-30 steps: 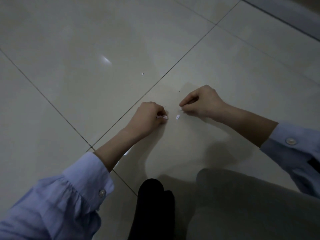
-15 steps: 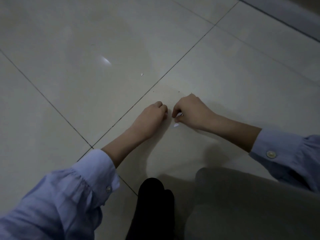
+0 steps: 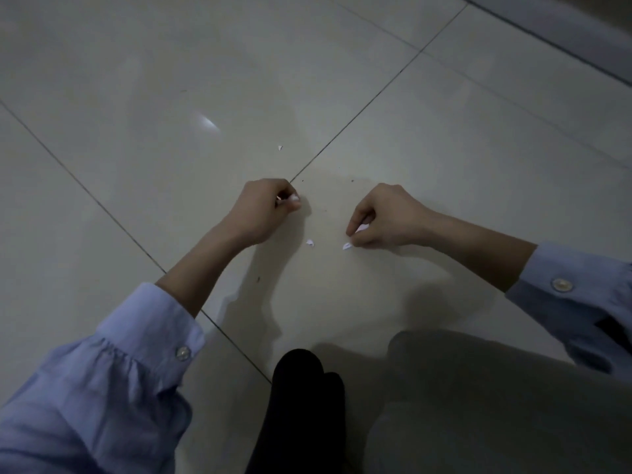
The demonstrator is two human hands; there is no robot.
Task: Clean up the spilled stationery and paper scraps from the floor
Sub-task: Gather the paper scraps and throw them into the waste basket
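My left hand rests low over the pale tiled floor, fingers curled shut on small white paper scraps that show at its fingertips. My right hand is to its right, fingers pinched around a white scrap, with its fingertips touching another scrap on the tile. A loose scrap lies on the floor between the two hands. A tiny scrap lies further away, above the left hand.
Dark grout lines cross the floor. My knee in grey trousers and a black sock fill the bottom of the view. A darker strip of baseboard runs along the top right. Small dark specks dot the tile.
Both hands have drawn apart, the left one up and left, the right one to the right. A scrap now lies uncovered on the floor between them.
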